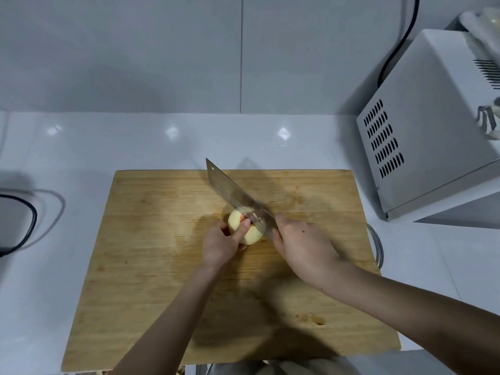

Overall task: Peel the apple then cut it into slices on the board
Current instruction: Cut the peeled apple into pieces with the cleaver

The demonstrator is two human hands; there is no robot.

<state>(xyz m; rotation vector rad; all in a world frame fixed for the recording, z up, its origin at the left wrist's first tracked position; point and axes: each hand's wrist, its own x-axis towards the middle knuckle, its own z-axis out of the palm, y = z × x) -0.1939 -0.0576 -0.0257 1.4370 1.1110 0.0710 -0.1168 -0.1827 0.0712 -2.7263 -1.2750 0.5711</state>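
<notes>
A peeled, pale yellow apple (pixel 253 235) with a small patch of red skin at its top sits near the middle of the wooden cutting board (pixel 151 239). My left hand (pixel 223 243) grips the apple from the near left, fingers curled over it. My right hand (pixel 303 247) holds the handle of a wide steel cleaver (pixel 232 193). The blade runs diagonally away to the upper left, and its edge rests on the apple's top right side. The handle is hidden inside my fist.
A white microwave (pixel 422 125) with a black cable stands at the back right. A dark-rimmed appliance (pixel 16 223) shows at the left edge of the white counter (pixel 135 142). A small scrap of peel (pixel 315 319) lies on the board's near right part.
</notes>
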